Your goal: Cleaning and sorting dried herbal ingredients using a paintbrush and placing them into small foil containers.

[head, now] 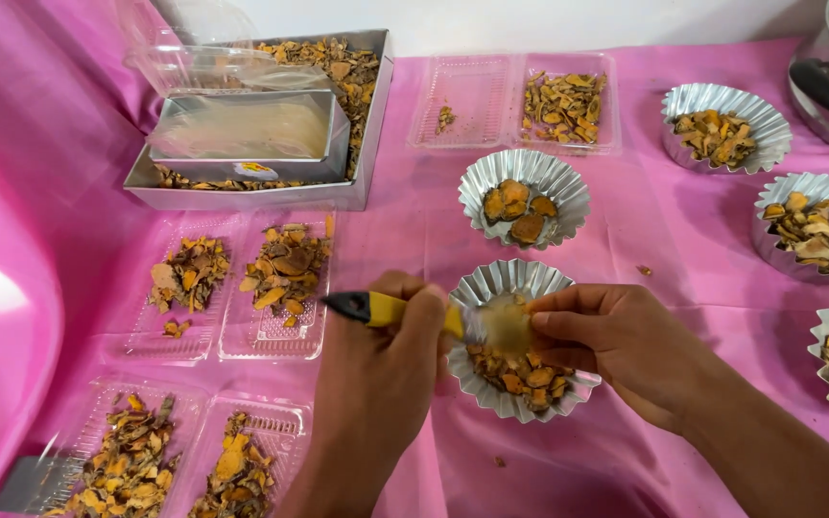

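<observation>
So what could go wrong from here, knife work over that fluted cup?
1. The left hand works a yellow-handled knife toward the right hand, which pinches a blurred piece: a slip could cut fingers.
2. The light fluted foil cup under both hands could tip, spilling orange slices onto the pink cloth.

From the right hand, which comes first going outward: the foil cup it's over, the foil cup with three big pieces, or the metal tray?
1. Foil cup beneath the right hand.
2. Three-piece foil cup, just behind.
3. Metal tray, far back-left.
</observation>
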